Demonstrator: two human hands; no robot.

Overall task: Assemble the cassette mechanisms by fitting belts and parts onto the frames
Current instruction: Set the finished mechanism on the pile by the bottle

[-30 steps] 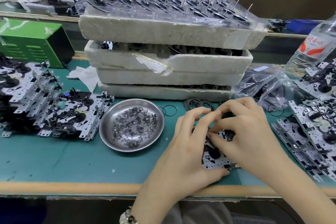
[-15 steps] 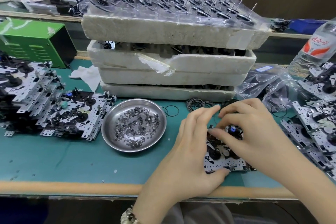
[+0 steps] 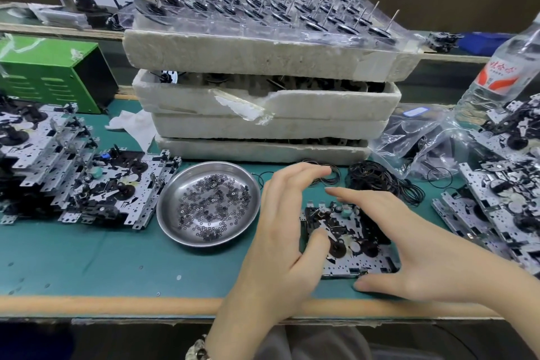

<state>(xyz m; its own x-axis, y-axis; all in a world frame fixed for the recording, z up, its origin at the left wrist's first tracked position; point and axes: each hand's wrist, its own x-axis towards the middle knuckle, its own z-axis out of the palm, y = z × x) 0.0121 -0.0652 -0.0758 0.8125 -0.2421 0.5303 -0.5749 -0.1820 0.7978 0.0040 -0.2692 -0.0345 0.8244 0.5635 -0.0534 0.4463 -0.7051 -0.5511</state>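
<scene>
One frame (image 3: 355,238) half-hides under left hand (image 3: 280,234), right hand (image 3: 423,248).

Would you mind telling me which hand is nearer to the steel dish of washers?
Left. The left hand sits just right of the dish, by its rim; the right hand lies farther right, over the mechanism frame.

The perforated metal frame (image 3: 355,245) lies flat between left hand (image 3: 280,231) and right hand (image 3: 415,245). Black belts (image 3: 380,181) lie heaped beyond them.
</scene>
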